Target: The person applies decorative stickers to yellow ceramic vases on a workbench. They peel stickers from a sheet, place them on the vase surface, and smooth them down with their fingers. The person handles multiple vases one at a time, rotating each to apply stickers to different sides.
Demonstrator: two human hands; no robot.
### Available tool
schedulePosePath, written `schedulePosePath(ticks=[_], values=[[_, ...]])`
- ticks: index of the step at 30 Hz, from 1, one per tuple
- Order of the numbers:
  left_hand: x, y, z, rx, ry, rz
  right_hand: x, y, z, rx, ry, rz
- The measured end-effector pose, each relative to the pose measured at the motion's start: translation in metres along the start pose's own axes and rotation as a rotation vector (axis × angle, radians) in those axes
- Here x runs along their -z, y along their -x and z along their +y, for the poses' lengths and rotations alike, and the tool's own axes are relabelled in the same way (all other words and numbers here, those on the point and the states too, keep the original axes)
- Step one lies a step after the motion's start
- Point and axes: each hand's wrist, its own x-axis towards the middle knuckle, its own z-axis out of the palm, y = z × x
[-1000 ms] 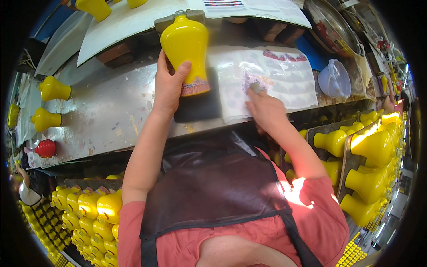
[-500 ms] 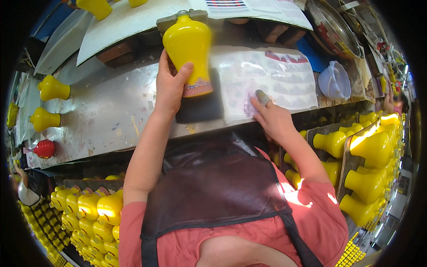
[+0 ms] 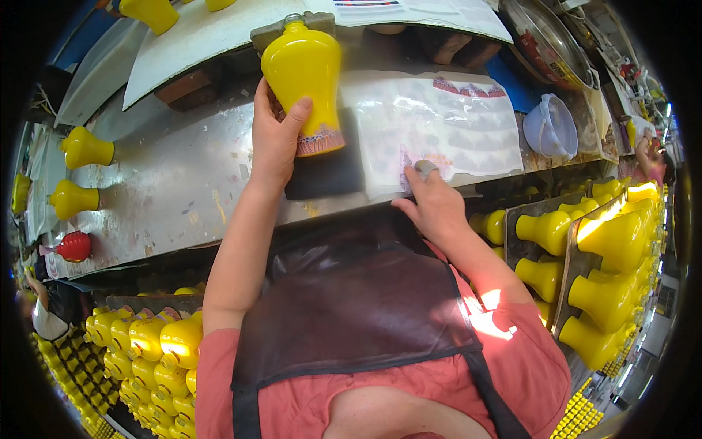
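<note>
My left hand [image 3: 276,143] is wrapped round the lower part of a glossy yellow bottle [image 3: 303,69], thumb on its front. A pink-and-purple patterned band [image 3: 319,142] runs round its base. The bottle's narrow neck lies against a grey block [image 3: 268,34]. Below my left hand is a black mat [image 3: 325,175]. My right hand [image 3: 439,205] has its fingertips on a small pink-purple patterned decal [image 3: 404,164] on a pale sheet [image 3: 376,139], its thumb apart. A grey cover wraps one of its fingers.
A light blue bucket [image 3: 550,130] stands at the table's right. Two yellow bottles [image 3: 88,146] and a red ribbed object [image 3: 74,246] lie at the left. Racks of yellow bottles [image 3: 614,234] flank me. A white board [image 3: 197,55] rests on bricks at the back.
My right hand has slid slightly left and toward me, its thumb now spread from the fingers. The bottle in my left hand has shifted a little left and away from me.
</note>
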Motion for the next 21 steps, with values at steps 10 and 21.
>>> schedulePosePath(ticks=[10,21], values=[[0.006,-0.004,0.005,0.047,0.101,0.043,0.001,0.020,0.045,0.236,0.142,0.126],[-0.003,-0.011,0.027,0.076,0.042,-0.036,0.082,-0.067,0.042,-0.558,-0.982,-0.362]])
